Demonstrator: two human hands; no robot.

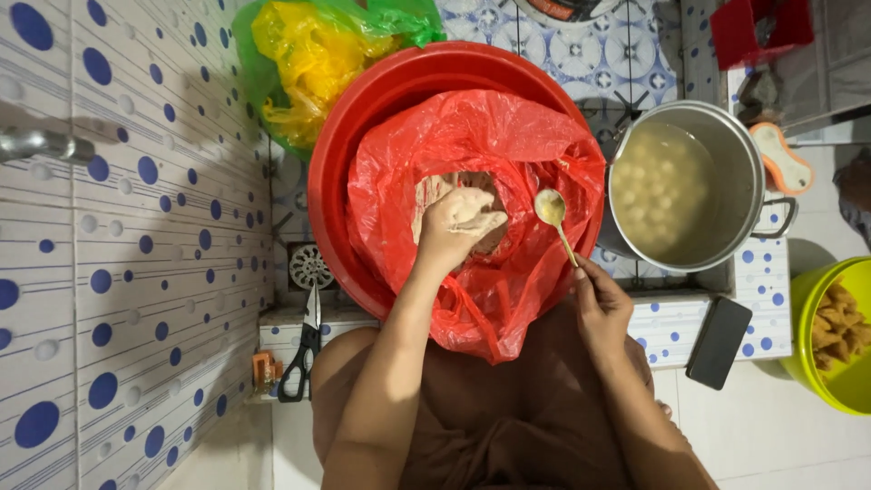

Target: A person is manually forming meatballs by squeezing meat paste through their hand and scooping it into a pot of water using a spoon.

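Head view, looking straight down: left hand (458, 222) is inside the red plastic bag (490, 272) that lines the red basin (340, 163), grip closed around a lump of pale dough (472, 207), fingers smeared with it. Right hand (599, 304) is at the bag's right edge, grip pinched together on the handle of a spoon (555, 218), whose bowl carries a bit of dough and sits above the bag near the basin rim. Just right of the basin a metal pot (735, 154) holds cloudy water with pale balls (658, 186) in it. Scissors (304, 349) lie on the tiled ledge left of the person's knee, a dark phone (719, 342) on the ledge to the right. A yellow-green bucket (817, 299) with fried pieces is at far right, a green and yellow bag (308, 54) behind the basin.
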